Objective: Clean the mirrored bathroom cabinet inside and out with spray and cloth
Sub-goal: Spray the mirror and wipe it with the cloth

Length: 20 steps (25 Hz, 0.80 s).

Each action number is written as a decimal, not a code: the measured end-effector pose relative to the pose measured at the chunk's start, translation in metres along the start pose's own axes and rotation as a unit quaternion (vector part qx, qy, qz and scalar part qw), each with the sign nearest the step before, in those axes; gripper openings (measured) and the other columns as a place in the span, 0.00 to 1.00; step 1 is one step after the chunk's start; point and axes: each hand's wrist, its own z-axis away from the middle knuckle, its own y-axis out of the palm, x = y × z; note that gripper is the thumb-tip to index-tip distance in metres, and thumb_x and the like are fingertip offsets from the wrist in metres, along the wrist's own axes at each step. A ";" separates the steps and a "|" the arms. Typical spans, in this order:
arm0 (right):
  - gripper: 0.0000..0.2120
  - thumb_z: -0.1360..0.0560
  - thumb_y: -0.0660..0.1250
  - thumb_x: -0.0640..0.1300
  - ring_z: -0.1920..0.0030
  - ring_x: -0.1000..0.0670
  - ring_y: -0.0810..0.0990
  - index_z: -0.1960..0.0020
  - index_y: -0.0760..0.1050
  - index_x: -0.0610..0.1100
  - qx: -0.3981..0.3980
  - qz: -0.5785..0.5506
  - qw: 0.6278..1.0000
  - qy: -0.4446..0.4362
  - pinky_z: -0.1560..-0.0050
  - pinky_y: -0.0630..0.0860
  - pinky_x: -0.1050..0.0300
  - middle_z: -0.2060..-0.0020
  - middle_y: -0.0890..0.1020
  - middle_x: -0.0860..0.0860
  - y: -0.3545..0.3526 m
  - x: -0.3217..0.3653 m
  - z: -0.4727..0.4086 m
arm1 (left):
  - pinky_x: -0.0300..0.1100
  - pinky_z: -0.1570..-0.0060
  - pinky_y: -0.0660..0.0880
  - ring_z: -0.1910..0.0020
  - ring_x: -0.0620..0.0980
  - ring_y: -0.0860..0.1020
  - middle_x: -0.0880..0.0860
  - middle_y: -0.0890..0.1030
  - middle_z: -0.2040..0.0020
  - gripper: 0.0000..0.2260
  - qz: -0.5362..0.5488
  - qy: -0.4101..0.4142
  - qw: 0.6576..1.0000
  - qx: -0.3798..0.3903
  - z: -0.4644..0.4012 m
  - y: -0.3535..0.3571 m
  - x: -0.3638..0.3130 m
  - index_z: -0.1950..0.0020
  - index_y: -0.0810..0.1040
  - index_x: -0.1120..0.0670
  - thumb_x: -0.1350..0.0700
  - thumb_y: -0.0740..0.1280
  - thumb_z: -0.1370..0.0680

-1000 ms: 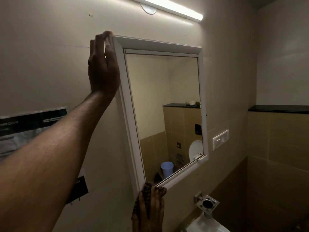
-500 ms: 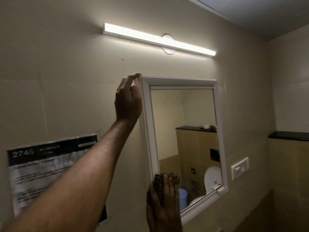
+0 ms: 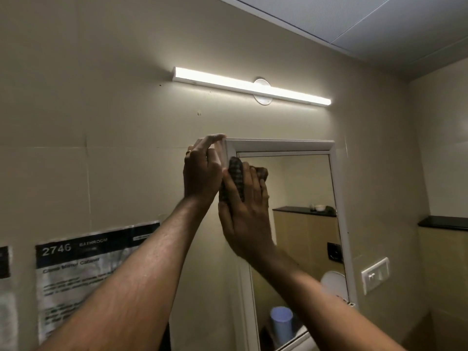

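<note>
The white-framed mirrored cabinet (image 3: 283, 144) hangs on the beige wall, its door shut. My left hand (image 3: 201, 171) rests on the cabinet's top left corner, fingers reaching over the top edge. Just to its right, my right hand (image 3: 244, 211) presses a dark checked cloth (image 3: 235, 173) against the upper left part of the frame and mirror, with the cloth bunched under its fingers. No spray bottle is in view.
A lit tube light (image 3: 250, 86) runs along the wall above the cabinet. A printed notice (image 3: 96, 274) hangs at the lower left. A white switch plate (image 3: 374, 274) and a black ledge (image 3: 443, 222) are to the right.
My right hand has carried the cloth from the bottom left corner up the left side of the frame to near the top. My view has tilted upward. The left hand stays at the top corner.
</note>
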 end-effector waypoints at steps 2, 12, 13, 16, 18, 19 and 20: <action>0.29 0.16 0.56 0.53 0.17 0.44 0.44 0.16 0.54 0.50 -0.014 0.006 1.000 -0.015 0.20 0.49 0.35 0.17 0.50 0.44 0.000 -0.002 -0.027 | 0.30 0.41 0.76 0.37 0.49 0.79 0.53 0.82 0.35 0.18 0.000 -0.005 1.000 0.003 -0.001 -0.001 -0.003 0.35 0.82 0.53 0.63 0.56 0.16; 0.27 0.14 0.49 0.55 0.17 0.42 0.46 0.17 0.57 0.50 -0.015 0.066 0.990 -0.125 0.19 0.45 0.36 0.17 0.52 0.43 -0.004 -0.045 -0.071 | 0.45 0.49 0.82 0.47 0.51 0.81 0.56 0.84 0.46 0.15 -0.010 0.005 1.000 -0.017 -0.010 0.001 -0.008 0.43 0.82 0.59 0.57 0.56 0.17; 0.27 0.15 0.49 0.56 0.17 0.42 0.46 0.17 0.57 0.51 -0.015 0.076 0.989 -0.125 0.19 0.45 0.36 0.17 0.52 0.43 -0.005 -0.055 -0.072 | 0.44 0.52 0.81 0.50 0.51 0.81 0.56 0.84 0.49 0.16 -0.020 0.011 1.000 -0.015 -0.012 0.003 -0.009 0.45 0.82 0.60 0.55 0.56 0.18; 0.29 0.15 0.52 0.55 0.17 0.41 0.45 0.16 0.53 0.51 -0.018 0.109 0.989 -0.103 0.20 0.48 0.33 0.17 0.49 0.43 -0.012 -0.094 -0.074 | 0.32 0.60 0.71 0.54 0.49 0.78 0.55 0.81 0.53 0.17 -0.065 0.034 0.997 -0.023 -0.016 0.010 -0.012 0.50 0.79 0.60 0.50 0.56 0.19; 0.28 0.15 0.49 0.56 0.17 0.41 0.45 0.16 0.53 0.50 -0.015 0.120 0.989 -0.090 0.21 0.50 0.33 0.17 0.49 0.43 -0.018 -0.121 -0.073 | 0.30 0.61 0.67 0.55 0.48 0.77 0.55 0.80 0.54 0.13 -0.094 0.047 0.994 -0.037 -0.016 0.015 -0.011 0.50 0.77 0.59 0.51 0.59 0.17; 0.28 0.15 0.46 0.56 0.17 0.41 0.45 0.16 0.53 0.50 -0.013 0.119 0.989 -0.084 0.20 0.50 0.33 0.17 0.50 0.43 -0.021 -0.133 -0.073 | 0.31 0.62 0.67 0.55 0.48 0.76 0.56 0.80 0.54 0.12 -0.104 0.051 0.992 -0.045 -0.017 0.016 -0.010 0.50 0.77 0.59 0.52 0.60 0.17; 0.28 0.15 0.45 0.56 0.17 0.42 0.45 0.16 0.53 0.50 -0.011 0.118 0.990 -0.075 0.20 0.50 0.34 0.17 0.50 0.43 -0.024 -0.144 -0.074 | 0.32 0.62 0.68 0.55 0.49 0.76 0.56 0.80 0.55 0.10 -0.111 0.053 0.991 -0.051 -0.018 0.018 -0.009 0.51 0.76 0.59 0.53 0.61 0.17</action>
